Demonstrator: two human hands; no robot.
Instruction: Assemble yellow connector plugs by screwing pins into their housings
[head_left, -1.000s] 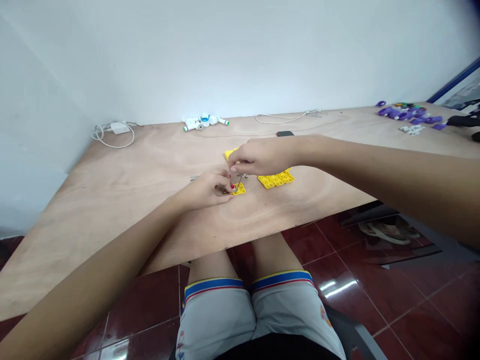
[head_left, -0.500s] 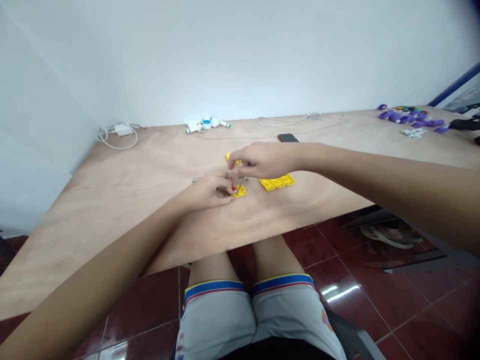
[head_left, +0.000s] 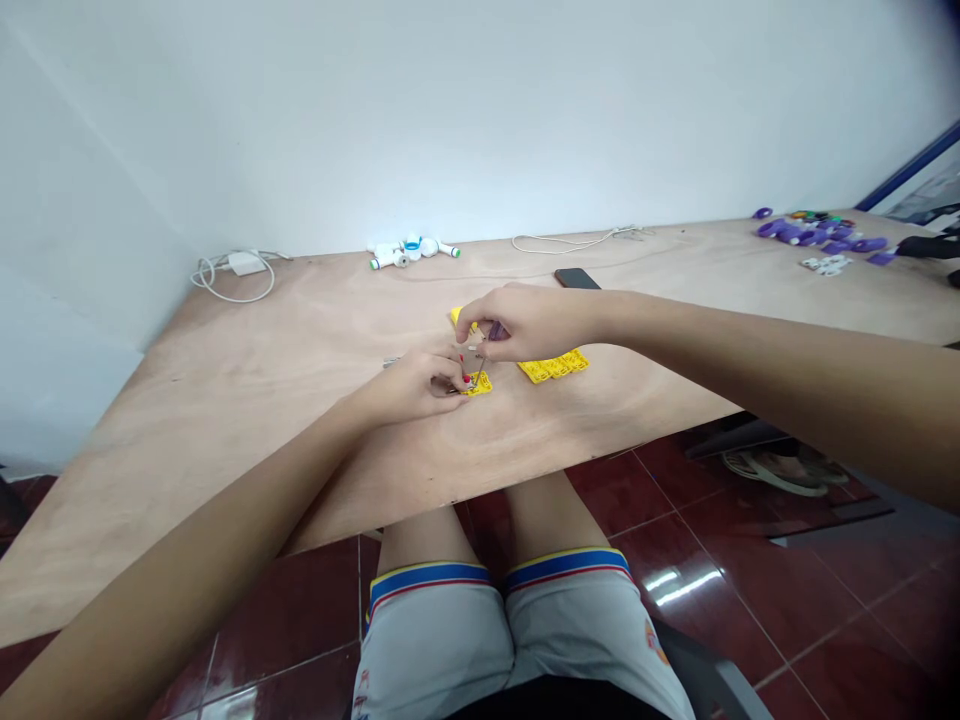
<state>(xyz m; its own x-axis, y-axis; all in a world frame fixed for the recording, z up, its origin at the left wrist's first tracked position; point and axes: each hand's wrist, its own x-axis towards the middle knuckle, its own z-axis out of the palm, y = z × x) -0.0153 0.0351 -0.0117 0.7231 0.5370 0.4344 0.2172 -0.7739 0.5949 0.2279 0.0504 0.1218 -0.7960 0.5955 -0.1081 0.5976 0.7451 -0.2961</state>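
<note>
My left hand [head_left: 420,385] rests on the table and pinches a small yellow plastic piece [head_left: 482,383] at its left end. A tiny red part [head_left: 467,379] shows by the fingertips. My right hand [head_left: 534,320] is closed around a screwdriver [head_left: 496,331] with a dark handle, its thin metal shaft slanting down to the yellow piece. Whether the tip sits on a screw is too small to tell. Behind my right fingers lies another yellow piece [head_left: 456,315], partly hidden. Several joined yellow pieces [head_left: 555,367] lie under my right wrist.
A phone [head_left: 576,278] lies beyond my right wrist. White tubular parts [head_left: 414,250] stand by the wall, with a charger and cable [head_left: 246,262] to their left and another white cable [head_left: 566,244] to their right. Purple parts [head_left: 810,235] and a person's dark-covered arm [head_left: 930,248] are far right.
My right hand has turned slightly about the screwdriver, and more of the handle shows. My left hand and the yellow piece stay in place.
</note>
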